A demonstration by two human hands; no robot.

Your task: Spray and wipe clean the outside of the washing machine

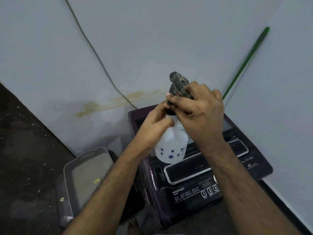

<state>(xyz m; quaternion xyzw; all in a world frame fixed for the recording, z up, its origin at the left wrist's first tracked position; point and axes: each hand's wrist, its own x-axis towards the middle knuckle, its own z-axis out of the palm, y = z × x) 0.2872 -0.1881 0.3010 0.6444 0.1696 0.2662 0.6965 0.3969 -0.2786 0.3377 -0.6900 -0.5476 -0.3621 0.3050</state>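
A white spray bottle (171, 143) with small blue flower prints is held up above the dark purple top-load washing machine (250, 165). My left hand (152, 126) grips the bottle around its neck and shoulder. My right hand (201, 114) holds the bottle's dark top together with a dark patterned cloth (179, 83), which sticks up past my fingers. The spray head is mostly hidden by the cloth and my fingers. The machine's control panel (196, 192) with numbered buttons faces me.
A grey tray-like lid (88, 172) leans beside the machine on the left, over a dark floor (25, 158). A green stick (245, 63) leans on the pale wall behind the machine. A thin cable (94, 53) runs down the wall.
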